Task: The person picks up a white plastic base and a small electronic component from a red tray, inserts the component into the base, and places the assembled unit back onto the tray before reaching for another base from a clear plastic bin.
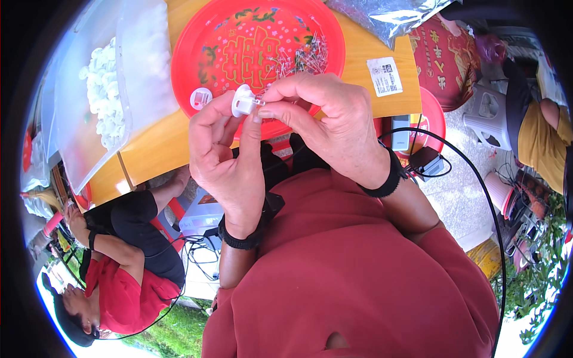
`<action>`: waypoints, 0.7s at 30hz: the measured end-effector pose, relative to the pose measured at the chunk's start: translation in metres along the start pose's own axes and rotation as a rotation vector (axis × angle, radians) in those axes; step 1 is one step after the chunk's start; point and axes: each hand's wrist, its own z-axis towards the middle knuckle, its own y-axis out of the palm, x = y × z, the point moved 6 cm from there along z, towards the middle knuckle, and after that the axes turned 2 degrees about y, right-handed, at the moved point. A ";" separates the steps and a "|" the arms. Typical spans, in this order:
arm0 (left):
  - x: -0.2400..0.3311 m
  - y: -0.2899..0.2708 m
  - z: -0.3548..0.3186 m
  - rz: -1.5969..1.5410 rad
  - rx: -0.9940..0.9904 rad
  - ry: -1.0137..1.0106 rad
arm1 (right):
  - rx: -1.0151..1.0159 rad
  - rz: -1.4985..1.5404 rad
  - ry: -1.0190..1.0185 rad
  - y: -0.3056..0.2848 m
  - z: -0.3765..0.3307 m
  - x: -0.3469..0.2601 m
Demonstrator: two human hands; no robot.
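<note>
My left hand (pixel 230 158) pinches a small white round plastic part (pixel 242 101) with a flat disc and a narrower neck, between thumb and fingers. My right hand (pixel 331 122) has its thumb and index finger closed on a tiny clear piece with thin metal legs (pixel 259 102), right at the neck of the white part. Whether the tiny piece sits inside the neck is too small to tell. Both hands are over the near rim of a red round tray (pixel 200 36). A pile of similar thin-legged clear pieces (pixel 311 56) lies on the tray's right side.
Another white round part (pixel 200 98) with a red spot lies by the tray's left rim. A translucent plastic bag (pixel 143 71) with many white parts (pixel 102 89) covers the left of the wooden table (pixel 155 161). A printed label (pixel 384 76) and a silvery bag (pixel 388 18) are at right. Another person (pixel 128 268) sits left.
</note>
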 end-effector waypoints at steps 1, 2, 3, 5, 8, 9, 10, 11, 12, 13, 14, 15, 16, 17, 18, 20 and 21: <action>0.000 0.000 0.000 0.000 0.000 0.000 | -0.004 0.015 -0.009 0.000 0.000 -0.001; 0.001 0.000 -0.001 -0.012 0.003 0.008 | -0.004 0.015 -0.009 0.000 0.000 -0.002; 0.000 0.000 -0.001 -0.024 0.007 0.014 | -0.006 -0.007 -0.016 0.000 0.000 -0.003; -0.003 -0.001 -0.003 -0.003 0.009 0.022 | -0.010 -0.029 -0.020 0.001 -0.002 -0.002; 0.000 0.000 -0.004 0.061 0.017 0.075 | 0.022 -0.106 -0.058 0.002 -0.005 -0.007; 0.003 0.000 -0.004 0.108 0.028 0.114 | 0.033 -0.112 -0.045 0.002 -0.006 -0.009; 0.003 0.001 -0.005 0.108 0.028 0.114 | 0.044 -0.117 -0.031 0.003 -0.007 -0.010; 0.005 0.001 -0.006 0.200 0.051 0.166 | 0.043 -0.116 -0.031 0.005 -0.008 -0.011; 0.007 0.001 -0.007 0.289 0.073 0.218 | 0.061 -0.119 -0.012 0.006 -0.009 -0.010; 0.005 0.001 -0.007 0.288 0.072 0.217 | 0.078 -0.122 0.007 0.006 -0.010 -0.009; 0.008 0.002 -0.007 0.372 0.079 0.319 | 0.079 -0.123 0.007 0.005 -0.011 -0.008; 0.011 0.003 -0.009 0.458 0.088 0.421 | 0.059 -0.040 0.091 0.006 -0.011 -0.002; 0.008 0.004 -0.008 0.459 0.089 0.420 | 0.039 0.042 0.174 0.008 -0.012 0.003; 0.007 0.005 -0.008 0.471 0.089 0.440 | 0.038 0.043 0.174 0.007 -0.013 0.003; 0.007 0.005 -0.008 0.483 0.088 0.459 | 0.022 0.094 0.250 0.007 -0.013 0.006; 0.009 0.006 -0.007 0.500 0.084 0.458 | 0.005 0.145 0.326 0.008 -0.014 0.009; 0.010 0.007 -0.007 0.515 0.078 0.458 | -0.001 0.115 0.317 0.008 -0.013 0.010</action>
